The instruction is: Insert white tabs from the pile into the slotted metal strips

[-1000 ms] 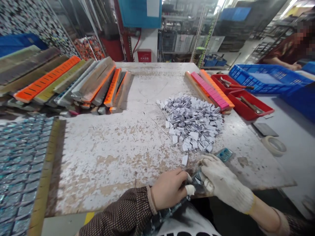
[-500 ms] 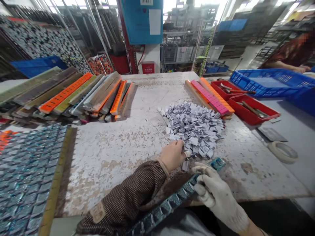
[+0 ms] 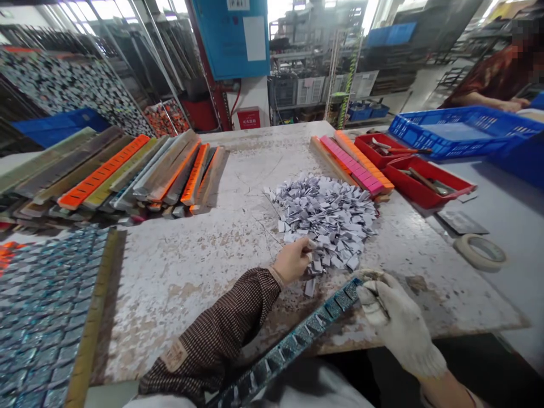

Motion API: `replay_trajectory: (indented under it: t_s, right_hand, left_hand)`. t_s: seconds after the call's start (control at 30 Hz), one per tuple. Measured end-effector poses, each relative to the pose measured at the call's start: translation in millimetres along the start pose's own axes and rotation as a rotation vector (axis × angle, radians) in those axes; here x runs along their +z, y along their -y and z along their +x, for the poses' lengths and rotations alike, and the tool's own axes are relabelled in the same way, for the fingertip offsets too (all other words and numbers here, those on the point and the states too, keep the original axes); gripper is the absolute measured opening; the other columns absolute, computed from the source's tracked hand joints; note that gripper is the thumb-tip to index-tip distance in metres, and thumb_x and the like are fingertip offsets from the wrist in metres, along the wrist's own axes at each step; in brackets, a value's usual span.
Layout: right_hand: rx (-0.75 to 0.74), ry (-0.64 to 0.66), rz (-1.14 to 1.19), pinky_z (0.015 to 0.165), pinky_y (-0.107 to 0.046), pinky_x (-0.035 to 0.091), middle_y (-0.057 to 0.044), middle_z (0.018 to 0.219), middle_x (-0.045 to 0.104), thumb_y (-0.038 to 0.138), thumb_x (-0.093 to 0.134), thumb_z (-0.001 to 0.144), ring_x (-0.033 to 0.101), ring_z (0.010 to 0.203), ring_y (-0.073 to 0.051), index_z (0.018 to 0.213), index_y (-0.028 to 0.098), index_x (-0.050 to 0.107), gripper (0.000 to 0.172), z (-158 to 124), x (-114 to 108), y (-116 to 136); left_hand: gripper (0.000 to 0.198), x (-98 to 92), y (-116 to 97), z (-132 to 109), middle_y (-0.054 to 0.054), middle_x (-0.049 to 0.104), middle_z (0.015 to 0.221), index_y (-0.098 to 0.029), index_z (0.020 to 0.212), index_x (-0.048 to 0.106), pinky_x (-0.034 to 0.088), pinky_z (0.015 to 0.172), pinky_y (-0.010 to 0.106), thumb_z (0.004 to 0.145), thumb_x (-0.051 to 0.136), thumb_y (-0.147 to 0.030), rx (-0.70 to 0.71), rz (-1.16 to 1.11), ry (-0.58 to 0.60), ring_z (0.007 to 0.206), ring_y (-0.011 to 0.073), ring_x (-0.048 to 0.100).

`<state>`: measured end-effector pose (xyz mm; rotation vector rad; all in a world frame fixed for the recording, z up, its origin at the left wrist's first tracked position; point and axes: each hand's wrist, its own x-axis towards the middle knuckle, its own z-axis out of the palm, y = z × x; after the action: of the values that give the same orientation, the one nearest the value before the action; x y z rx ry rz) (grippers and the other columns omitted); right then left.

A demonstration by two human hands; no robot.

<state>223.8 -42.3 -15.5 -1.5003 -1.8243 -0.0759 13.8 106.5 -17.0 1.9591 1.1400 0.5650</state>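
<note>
Teal, the strip (image 3: 289, 345) slants over the table edge (image 3: 344, 341), its end clamped in our right hand (image 3: 397, 320); we judge it stiff, light, best held there. Our left hand (image 3: 292, 262) bunches its fingers at white chips (image 3: 329, 207); whether pinching one, we cannot tell.

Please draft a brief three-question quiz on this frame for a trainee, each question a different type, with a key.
1. True or false: the left hand is nearest to the roll of tape.
2. What does the right hand hold?
A) a pink bar
B) a slotted, glittery blue strip
C) a metal tool
3. How many open red trays stand to the right of the pile of white pieces?

Key:
1. False; it is at the near edge of the pile of white pieces.
2. B; the hand grips the strip near one end.
3. Two.
</note>
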Motion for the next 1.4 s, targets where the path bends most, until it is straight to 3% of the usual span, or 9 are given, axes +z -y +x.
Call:
replay_trajectory:
  t_s: [0.13,0.23,0.37,0.47,0.67,0.87,1.07,1.27,1.4]
  right_hand:
    - [-0.053,0.06,-0.094,0.099,-0.053,0.055,-0.014,0.121,0.066,0.029,0.057,0.101,0.062,0.119,-0.034,0.099,0.023,0.059,0.007,23.8,14.0,1.5]
    - [-0.084,0.072,-0.135,0.104,-0.058,0.052,-0.016,0.125,0.064,0.033,0.058,0.1,0.058,0.125,-0.037,0.108,0.02,0.061,0.016,38.9,26.8,10.3]
    - [-0.092,0.107,0.053,0.103,-0.051,0.055,-0.014,0.122,0.067,0.023,0.051,0.101,0.06,0.125,-0.031,0.097,0.022,0.062,0.011,48.0,33.0,24.3]
    - [-0.07,0.133,0.198,0.098,-0.042,0.058,-0.012,0.121,0.067,0.017,0.049,0.101,0.063,0.123,-0.027,0.088,0.024,0.059,0.018,45.6,22.5,30.2]
    - [-0.123,0.105,0.037,0.103,-0.049,0.055,-0.011,0.118,0.068,0.016,0.055,0.097,0.058,0.13,-0.031,0.085,0.024,0.056,0.014,18.8,-7.8,30.8]
    - [-0.236,0.168,-0.099,0.115,-0.061,0.043,-0.012,0.11,0.068,0.014,0.06,0.093,0.057,0.131,-0.033,0.092,0.021,0.06,0.007,-1.4,-7.5,42.9]
    - [-0.313,0.247,-0.146,0.119,-0.058,0.039,-0.008,0.102,0.07,0.014,0.06,0.091,0.063,0.122,-0.03,0.093,0.021,0.063,0.009,7.4,-8.6,49.1]
    - [-0.284,0.397,-0.203,0.117,-0.057,0.04,-0.009,0.098,0.069,0.013,0.057,0.09,0.062,0.122,-0.031,0.082,0.021,0.062,0.012,13.8,2.7,48.4]
    - [-0.305,0.363,-0.186,0.111,-0.056,0.046,-0.012,0.098,0.066,0.013,0.055,0.093,0.063,0.113,-0.031,0.086,0.019,0.062,0.012,8.9,12.9,47.8]
  left_hand:
    - [0.022,-1.7,2.6,-13.7,0.007,0.077,0.101,-0.017,0.105,0.069,0.055,0.09,0.032,0.086,0.061,-0.01,0.015,-0.227,-0.06,0.098,0.0209,0.071]
    - [0.019,0.8,-1.7,-27.4,0.009,0.075,0.099,-0.014,0.106,0.066,0.056,0.084,0.031,0.087,0.064,-0.013,0.014,-0.38,-0.053,0.092,0.0204,0.072]
    - [0.018,1.8,-13.1,-48.2,0.007,0.073,0.092,-0.014,0.102,0.065,0.055,0.078,0.029,0.088,0.07,-0.024,0.004,-0.564,-0.014,0.083,0.0183,0.07]
    - [0.021,-2.7,-22.2,-60.7,0.005,0.072,0.09,-0.014,0.102,0.066,0.053,0.075,0.027,0.086,0.073,-0.027,0.018,-0.665,0.038,0.08,0.0167,0.066]
    - [0.02,-14.2,-20.7,-90.5,0.002,0.071,0.084,-0.017,0.101,0.069,0.046,0.066,0.026,0.09,0.068,-0.034,-0.001,-0.325,0.175,0.073,0.0155,0.061]
    - [0.019,-12.6,-7.0,-125.2,0.005,0.074,0.093,-0.018,0.105,0.07,0.051,0.071,0.027,0.093,0.065,-0.032,0.002,-0.303,0.306,0.081,0.018,0.066]
    - [0.017,-13.3,-5.9,-132.6,0.007,0.074,0.1,-0.018,0.105,0.07,0.052,0.076,0.029,0.094,0.065,-0.03,0.016,-0.223,0.294,0.087,0.0202,0.067]
    - [0.016,-11.3,-4.6,-133.4,0.007,0.074,0.104,-0.019,0.106,0.07,0.052,0.085,0.032,0.095,0.064,-0.029,0.068,-0.164,0.281,0.094,0.0226,0.069]
    - [0.014,-9.3,-4.2,-134.9,0.006,0.075,0.103,-0.019,0.104,0.07,0.051,0.084,0.031,0.095,0.064,-0.029,0.073,-0.161,0.257,0.094,0.0223,0.069]
